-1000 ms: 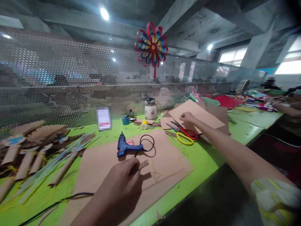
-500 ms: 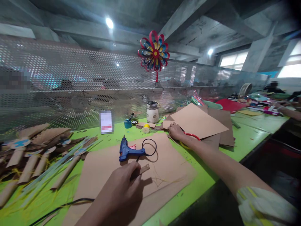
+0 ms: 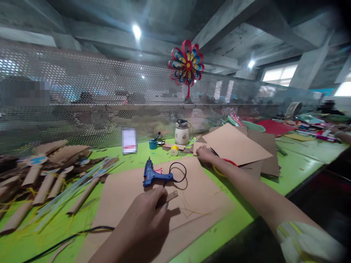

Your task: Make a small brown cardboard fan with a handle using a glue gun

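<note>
My left hand point(image 3: 149, 210) is closed around a short flat brown strip point(image 3: 172, 196), its end sticking out past the thumb. It is held over a large brown paper sheet point(image 3: 120, 190). Just beyond it, a blue glue gun point(image 3: 156, 176) lies on that sheet with its black cord looped. My right hand point(image 3: 205, 154) reaches forward to the paper pile, fingers closed at a small brown card piece point(image 3: 196, 147); the fingertips are partly hidden. Under the right forearm show red and yellow loop handles point(image 3: 231, 162), partly covered.
Paper-fan pieces with rolled handles point(image 3: 44, 188) lie at left beside clear sticks point(image 3: 79, 186). A bottle point(image 3: 182, 133), a yellow spool point(image 3: 174, 150) and a blue pot point(image 3: 153, 144) stand at the back. Brown sheets point(image 3: 238, 144) are stacked at right. A perforated screen point(image 3: 109, 91) borders the green table.
The view has swung slightly left, so the scene sits further right. Against the table, my right hand and the card piece have shifted slightly left. My left hand still holds the strip.
</note>
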Tool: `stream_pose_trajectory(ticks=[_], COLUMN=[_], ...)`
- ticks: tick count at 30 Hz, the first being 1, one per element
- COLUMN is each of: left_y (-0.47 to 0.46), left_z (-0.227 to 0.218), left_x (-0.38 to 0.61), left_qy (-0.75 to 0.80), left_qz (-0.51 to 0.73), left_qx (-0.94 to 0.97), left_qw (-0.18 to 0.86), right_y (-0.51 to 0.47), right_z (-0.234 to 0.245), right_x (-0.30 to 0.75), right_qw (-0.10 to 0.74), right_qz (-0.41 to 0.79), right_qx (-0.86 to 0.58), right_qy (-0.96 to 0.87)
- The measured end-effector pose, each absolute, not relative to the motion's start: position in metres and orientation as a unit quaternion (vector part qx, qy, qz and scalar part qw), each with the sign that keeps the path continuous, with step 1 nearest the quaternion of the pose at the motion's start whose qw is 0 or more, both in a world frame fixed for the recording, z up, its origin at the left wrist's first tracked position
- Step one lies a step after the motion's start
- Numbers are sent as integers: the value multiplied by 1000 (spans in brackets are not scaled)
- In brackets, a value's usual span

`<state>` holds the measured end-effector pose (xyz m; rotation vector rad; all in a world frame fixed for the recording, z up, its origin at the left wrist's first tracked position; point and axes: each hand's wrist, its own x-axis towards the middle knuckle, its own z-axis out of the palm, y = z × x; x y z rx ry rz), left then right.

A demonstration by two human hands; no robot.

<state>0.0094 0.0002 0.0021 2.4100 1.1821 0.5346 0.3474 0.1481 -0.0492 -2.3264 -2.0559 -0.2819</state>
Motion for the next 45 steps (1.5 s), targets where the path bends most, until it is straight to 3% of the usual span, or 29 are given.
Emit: stream_pose_trajectory(ticks=[4,8,13,20,26,31,37,45], left_y=[-1,2,-1,-8,-5,7,20,-17], left_z=[4,4,6,16,7,-9,-7,26], left_x=[9,7,4,6,7,2,-8,-15], left_qy=[421,410,409,432,412,401,343,194], left_qz=[196,193,200,215,207,231,245,239], left_qx=[862,867,861,839,862,867,887,904], left_qw=[203,208,225,249,210,185,187,296], right_y=[151,152,155,163,123,63,14,4], right_z=[-56,-55,-39,25,40,23,15,-9], right_x=[341,340,348,372,372,342,306,277], right_qw=[22,83,242,516,653,698,684,678], right_qz=[-95,-100,-101,-73,42,157,280,315], right_qx=[-747,-751,-768,-739,-661,-576,-517,-493], right_qy=[-658,-647,-585,-428,-368,-395,-433,-445])
